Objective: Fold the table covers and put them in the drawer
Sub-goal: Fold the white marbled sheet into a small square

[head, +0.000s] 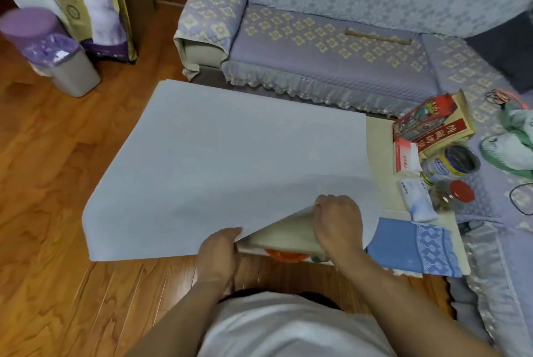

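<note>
A: At the near edge of the table [380, 137], item one: pale table cover [225, 160], spread flat, left side hanging over the table's left edge toward the floor. Near edge lifted by both hands

B: Hands, state?

A: Left hand [219, 252], fingers pinching the cover's near edge. Right hand [339, 221], fingers closed on a raised fold of the same cover, just right of the left hand. Bare tabletop shows in the gap beneath

B: Item two?

A: Blue patterned cover [409, 247], near right corner of the table, lying flat, touching or just under the pale cover's right hem; I cannot tell which

B: Hazards, listed

A: One: the two grips sit close together, so the wide cover would likely sag and fold crooked when lifted. Two: the overhanging left side could drag the whole sheet off to the floor. Three: clutter at the far right, red box [429, 122], open tin [452, 163], red-lidded jar [455, 195], near the cover's right edge; a swung hem might knock them over

B: Drawer?

A: Not in view
</note>
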{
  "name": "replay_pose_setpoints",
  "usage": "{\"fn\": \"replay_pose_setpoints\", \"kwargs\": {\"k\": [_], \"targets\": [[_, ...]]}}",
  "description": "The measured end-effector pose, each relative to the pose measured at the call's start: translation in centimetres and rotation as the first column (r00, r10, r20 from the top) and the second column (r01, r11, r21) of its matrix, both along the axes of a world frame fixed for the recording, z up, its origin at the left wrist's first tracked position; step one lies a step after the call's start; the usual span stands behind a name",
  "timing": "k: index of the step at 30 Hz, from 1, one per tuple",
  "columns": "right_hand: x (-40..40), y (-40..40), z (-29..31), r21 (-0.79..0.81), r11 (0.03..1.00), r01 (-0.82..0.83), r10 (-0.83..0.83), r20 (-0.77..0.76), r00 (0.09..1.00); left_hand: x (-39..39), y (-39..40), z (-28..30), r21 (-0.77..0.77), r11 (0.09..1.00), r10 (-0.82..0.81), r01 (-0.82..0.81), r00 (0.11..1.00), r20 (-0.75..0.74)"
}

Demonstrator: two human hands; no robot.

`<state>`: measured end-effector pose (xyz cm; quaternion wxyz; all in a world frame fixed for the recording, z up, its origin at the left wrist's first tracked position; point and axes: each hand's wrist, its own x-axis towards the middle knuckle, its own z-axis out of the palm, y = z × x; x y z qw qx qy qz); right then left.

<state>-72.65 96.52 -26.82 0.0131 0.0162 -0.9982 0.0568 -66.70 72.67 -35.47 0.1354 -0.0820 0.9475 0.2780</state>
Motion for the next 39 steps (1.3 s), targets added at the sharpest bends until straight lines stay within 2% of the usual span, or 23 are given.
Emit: {"fn": "replay_pose_setpoints", "kwargs": {"k": [3, 5, 7, 10, 13, 15, 17, 21, 24, 26, 29, 34, 39], "targets": [[-2.2, 0.5, 0.7, -0.104, 0.973, 0.206, -0.217, -0.108, 0.970, 0.1, -8.8, -0.9, -0.132, 0.978, 0.160, -0.159, 0.987, -0.003], [-3.6, 0.9, 0.9, -0.189, 0.937, 0.293, -0.319, -0.125, 0.940, -0.5, -13.5, -0.7, -0.235, 0.946, 0.231, -0.222, 0.973, 0.012], [-4.9, 0.9, 0.9, -0.224, 0.906, 0.360, -0.396, -0.148, 0.906, -2.2, -16.8, -0.4, -0.303, 0.931, 0.218, -0.205, 0.976, 0.010], [-6.5, 0.7, 1.4, -0.294, 0.853, 0.431, -0.492, -0.180, 0.852, -5.6, -18.2, 0.3, -0.287, 0.947, 0.148, -0.146, 0.989, -0.016], [-6.2, 1.8, 2.5, -0.339, 0.823, 0.455, -0.538, -0.209, 0.817, -8.9, -17.9, 2.1, -0.306, 0.941, 0.119, -0.145, 0.988, -0.102], [-4.8, 3.0, 3.1, -0.301, 0.838, 0.456, -0.522, -0.194, 0.831, -10.1, -17.5, 3.1, -0.311, 0.943, 0.083, -0.117, 0.989, -0.120], [-2.7, 4.1, 3.3, -0.238, 0.875, 0.422, -0.462, -0.148, 0.875, -10.1, -17.2, 3.6, -0.315, 0.948, 0.023, -0.039, 0.998, -0.053], [1.9, 6.8, 1.9, -0.007, 0.991, 0.134, -0.134, -0.047, 0.990, -7.2, -17.2, 3.4, -0.383, 0.914, -0.125, 0.134, 0.991, 0.049], [5.3, 9.1, 1.5, 0.135, 0.988, -0.071, 0.072, -0.001, 0.997, -4.0, -17.3, 2.7, -0.372, 0.924, -0.083, 0.086, 0.996, 0.023], [7.6, 10.4, 2.2, 0.173, 0.978, -0.121, 0.134, -0.070, 0.988, -1.9, -17.0, 2.5, -0.372, 0.927, -0.064, 0.051, 0.998, -0.022], [11.4, 12.5, 2.1, 0.164, 0.977, -0.134, 0.153, -0.107, 0.982, 1.5, -15.3, 2.9, -0.395, 0.918, -0.079, 0.043, 0.994, -0.075], [17.6, 15.7, -1.3, 0.176, 0.972, -0.153, 0.141, 0.076, 0.987, 6.8, -11.8, 2.4, -0.411, 0.908, -0.105, 0.077, 0.993, -0.045], [20.5, 16.5, -0.7, 0.181, 0.977, -0.109, 0.076, 0.176, 0.981, 11.8, -10.9, 1.5, -0.421, 0.899, -0.135, 0.123, 0.991, 0.000]]}}
